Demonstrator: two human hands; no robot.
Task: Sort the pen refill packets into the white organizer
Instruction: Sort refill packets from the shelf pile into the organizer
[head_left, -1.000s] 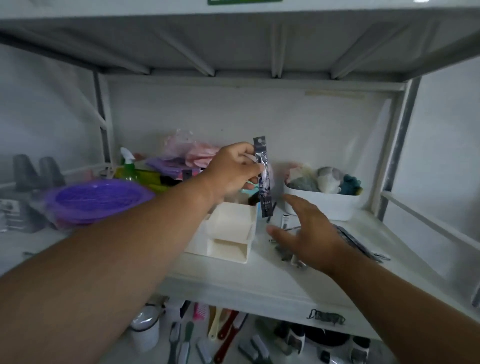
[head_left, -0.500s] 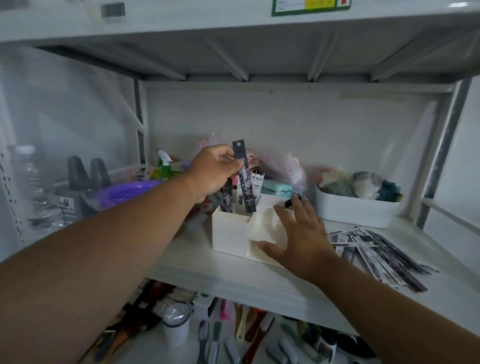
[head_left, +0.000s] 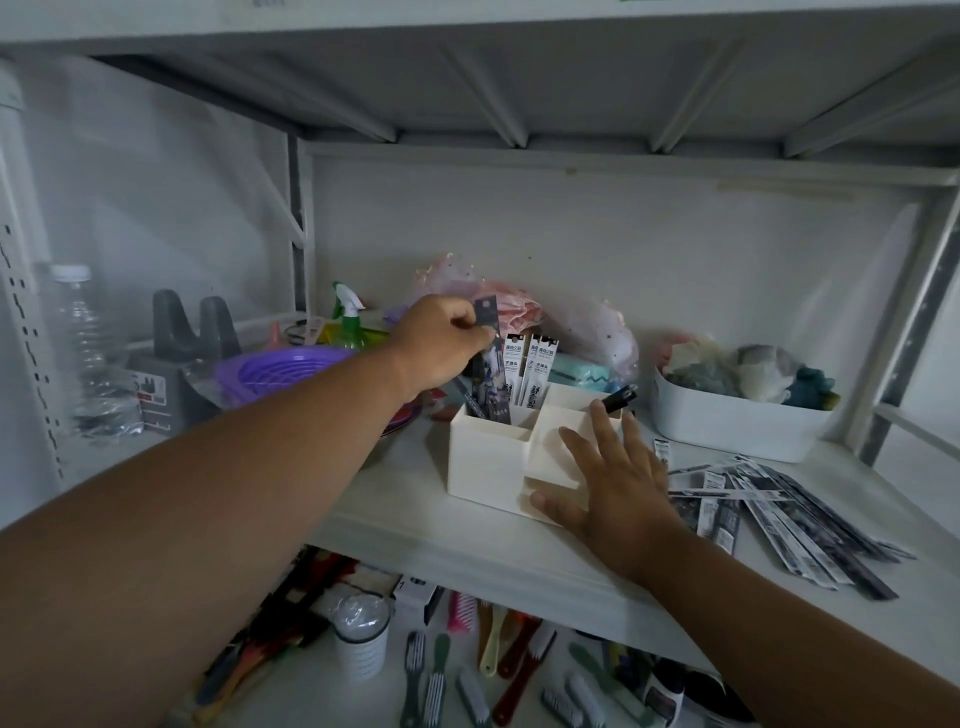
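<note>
Refill packet (head_left: 491, 364) hangs nearly upright in the left hand (head_left: 441, 345), pinched near its dark top end between thumb and curled fingers, its long axis running down with a slight lean so that the lower end is already inside the tall rear-left compartment of the white organizer (head_left: 488, 457). Several white-labelled packets (head_left: 532, 371) stand upright in the compartment just beside it. The right hand (head_left: 608, 478) lies spread with straight fingers against the organizer's lower front step, gripping nothing, and seems to steady the box on the shelf (head_left: 467, 540). Loose packets (head_left: 769, 514) lie fanned flat on the shelf to the right, their long axes running roughly away from the right hand, which is clearly the nearer one to them. In my judgement the held packet only needs to drop straight down; the next pick falls to the right side.
</note>
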